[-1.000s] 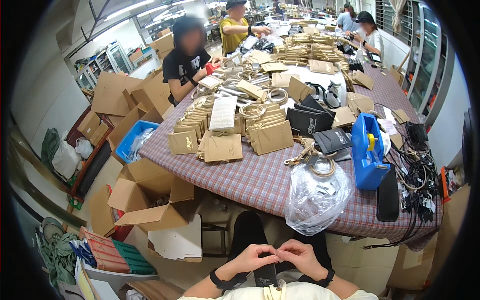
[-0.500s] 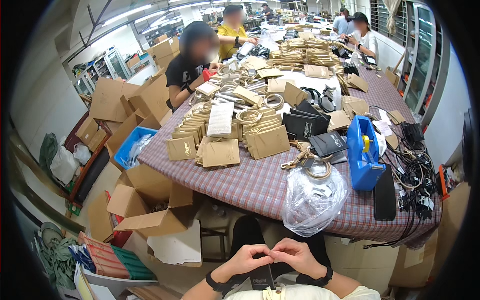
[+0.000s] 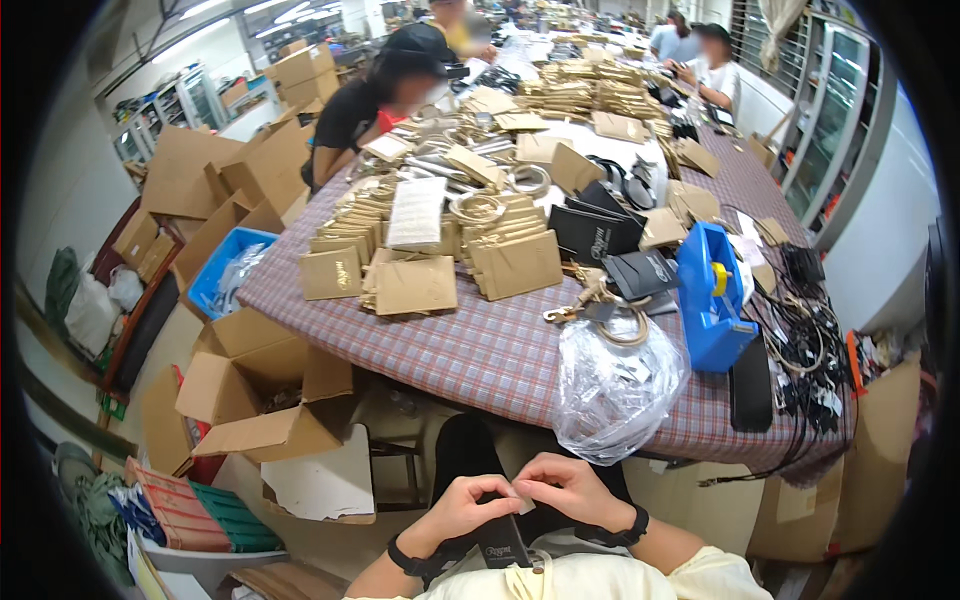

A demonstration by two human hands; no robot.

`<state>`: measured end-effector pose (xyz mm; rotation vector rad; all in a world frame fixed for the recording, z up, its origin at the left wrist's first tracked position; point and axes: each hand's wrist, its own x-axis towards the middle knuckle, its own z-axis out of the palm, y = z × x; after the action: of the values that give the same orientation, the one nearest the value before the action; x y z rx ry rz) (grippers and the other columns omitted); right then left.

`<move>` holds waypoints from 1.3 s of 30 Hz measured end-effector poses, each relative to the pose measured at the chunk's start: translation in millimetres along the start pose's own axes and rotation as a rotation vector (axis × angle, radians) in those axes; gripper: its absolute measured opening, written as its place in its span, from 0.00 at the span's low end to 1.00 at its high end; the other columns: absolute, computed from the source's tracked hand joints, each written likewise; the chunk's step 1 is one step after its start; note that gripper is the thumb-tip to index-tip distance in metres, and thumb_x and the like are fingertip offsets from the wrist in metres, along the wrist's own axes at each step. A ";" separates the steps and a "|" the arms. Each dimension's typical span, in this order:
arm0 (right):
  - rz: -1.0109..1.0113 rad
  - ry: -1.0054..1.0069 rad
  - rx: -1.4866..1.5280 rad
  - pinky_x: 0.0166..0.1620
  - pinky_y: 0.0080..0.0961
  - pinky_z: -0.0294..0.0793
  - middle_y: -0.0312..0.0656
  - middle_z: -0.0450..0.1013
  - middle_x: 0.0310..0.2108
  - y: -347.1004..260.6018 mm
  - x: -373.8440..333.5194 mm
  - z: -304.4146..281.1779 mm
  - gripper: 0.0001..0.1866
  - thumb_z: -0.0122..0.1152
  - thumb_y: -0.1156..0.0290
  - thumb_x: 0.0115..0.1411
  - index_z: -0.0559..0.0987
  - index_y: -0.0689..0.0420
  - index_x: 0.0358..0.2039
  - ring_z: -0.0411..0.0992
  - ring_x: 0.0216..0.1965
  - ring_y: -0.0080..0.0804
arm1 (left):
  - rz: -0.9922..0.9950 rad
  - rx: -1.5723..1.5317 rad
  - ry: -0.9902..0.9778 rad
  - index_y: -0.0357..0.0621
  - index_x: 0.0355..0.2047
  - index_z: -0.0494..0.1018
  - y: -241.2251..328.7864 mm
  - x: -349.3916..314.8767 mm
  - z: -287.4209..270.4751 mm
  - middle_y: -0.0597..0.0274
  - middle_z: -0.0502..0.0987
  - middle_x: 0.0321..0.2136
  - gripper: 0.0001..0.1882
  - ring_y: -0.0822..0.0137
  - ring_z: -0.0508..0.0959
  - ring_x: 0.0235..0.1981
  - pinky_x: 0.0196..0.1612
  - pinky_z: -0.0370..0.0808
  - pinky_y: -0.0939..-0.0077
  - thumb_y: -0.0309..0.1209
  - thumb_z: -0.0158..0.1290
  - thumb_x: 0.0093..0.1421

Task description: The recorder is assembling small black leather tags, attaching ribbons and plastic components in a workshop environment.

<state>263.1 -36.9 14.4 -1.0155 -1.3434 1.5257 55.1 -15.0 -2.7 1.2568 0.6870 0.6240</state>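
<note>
Over my lap, my left hand (image 3: 462, 512) and my right hand (image 3: 572, 490) meet with their fingertips almost touching. Both are closed in a pinch. A small white piece (image 3: 526, 506) shows at the pinching fingers, just under the right thumb; what the left fingers hold is too small to make out. Below the left hand, a black card (image 3: 502, 545) with light print rests against my lap, its upper end close to those fingers. Whether it is joined to what I pinch cannot be seen.
On the checked tablecloth (image 3: 470, 360) lie a clear plastic bag (image 3: 620, 395), a blue tape dispenser (image 3: 708, 300), stacked tan cards (image 3: 515, 262), black cards (image 3: 597, 232) and tangled black cords (image 3: 805, 370). An opened cardboard box (image 3: 255, 395) stands left. A co-worker (image 3: 350, 110) leans over the far left edge.
My hands have shifted slightly left in view, and a small white piece now shows at the fingertips. The view has turned a little. The co-worker at the left has bent lower.
</note>
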 end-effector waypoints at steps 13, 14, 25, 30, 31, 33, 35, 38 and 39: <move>0.343 -0.033 0.104 0.42 0.15 0.70 0.33 0.73 0.38 24.0 -0.7 2.3 0.15 0.54 0.64 0.66 0.75 0.60 0.48 0.70 0.37 0.17 | -0.133 -0.263 0.105 0.34 0.36 0.77 -27.3 -2.1 -9.4 0.65 0.79 0.31 0.07 0.78 0.76 0.34 0.40 0.72 0.84 0.26 0.56 0.60; 0.312 -0.065 0.106 0.43 0.16 0.70 0.34 0.73 0.39 27.0 -6.6 3.9 0.15 0.53 0.63 0.66 0.75 0.60 0.47 0.70 0.38 0.18 | -0.153 -0.268 0.106 0.34 0.36 0.77 -26.9 -5.6 -4.8 0.65 0.79 0.31 0.07 0.78 0.76 0.34 0.40 0.72 0.84 0.26 0.56 0.60; 0.239 0.039 -0.008 0.39 0.23 0.68 0.37 0.71 0.30 24.9 20.3 -12.8 0.15 0.48 0.61 0.68 0.75 0.60 0.37 0.69 0.33 0.24 | -0.137 -0.148 0.101 0.35 0.33 0.76 -3.7 28.3 -11.3 0.67 0.77 0.31 0.04 0.78 0.74 0.34 0.39 0.71 0.82 0.25 0.56 0.59; 0.148 -0.027 0.120 0.41 0.18 0.71 0.36 0.71 0.39 22.3 -2.5 -20.7 0.10 0.51 0.70 0.67 0.76 0.62 0.42 0.71 0.38 0.19 | -0.125 -0.132 0.125 0.34 0.33 0.76 4.4 11.8 -0.5 0.64 0.77 0.32 0.04 0.76 0.75 0.33 0.38 0.70 0.83 0.22 0.55 0.59; 0.146 -0.032 0.115 0.41 0.18 0.71 0.36 0.71 0.39 21.3 -8.9 -19.7 0.10 0.51 0.70 0.67 0.76 0.62 0.42 0.71 0.38 0.19 | -0.148 -0.124 0.121 0.35 0.33 0.76 6.9 8.0 2.9 0.65 0.77 0.31 0.04 0.78 0.74 0.33 0.38 0.71 0.83 0.23 0.55 0.59; 0.151 -0.033 0.110 0.39 0.17 0.71 0.37 0.71 0.38 18.1 -19.9 -14.8 0.07 0.56 0.76 0.62 0.77 0.64 0.40 0.72 0.37 0.20 | -0.128 -0.089 0.098 0.35 0.33 0.75 7.9 -0.4 12.0 0.65 0.77 0.31 0.04 0.78 0.74 0.33 0.38 0.71 0.83 0.23 0.55 0.59; 0.070 -0.028 0.088 0.36 0.16 0.70 0.35 0.72 0.35 13.8 -26.8 -7.1 0.06 0.59 0.74 0.61 0.78 0.62 0.38 0.71 0.33 0.18 | -0.101 -0.047 0.050 0.36 0.33 0.75 10.4 -7.6 19.7 0.67 0.77 0.30 0.04 0.80 0.73 0.32 0.37 0.70 0.84 0.25 0.55 0.59; -0.004 -0.031 0.034 0.33 0.15 0.69 0.33 0.72 0.31 4.3 -35.2 -3.5 0.05 0.62 0.73 0.59 0.78 0.60 0.35 0.71 0.30 0.17 | -0.073 0.008 0.039 0.36 0.33 0.75 15.8 -17.3 27.8 0.68 0.77 0.29 0.04 0.81 0.73 0.32 0.35 0.70 0.85 0.25 0.56 0.59; -0.018 -0.037 0.040 0.33 0.15 0.69 0.33 0.72 0.31 3.5 -37.3 -2.3 0.05 0.62 0.74 0.59 0.78 0.60 0.35 0.71 0.30 0.17 | -0.069 0.013 0.040 0.36 0.33 0.75 16.5 -19.3 29.7 0.68 0.77 0.29 0.04 0.81 0.73 0.32 0.35 0.70 0.85 0.25 0.56 0.59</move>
<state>276.8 -71.8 12.2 -0.9524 -1.3384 1.5585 64.3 -45.0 20.7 1.2302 0.7659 0.5897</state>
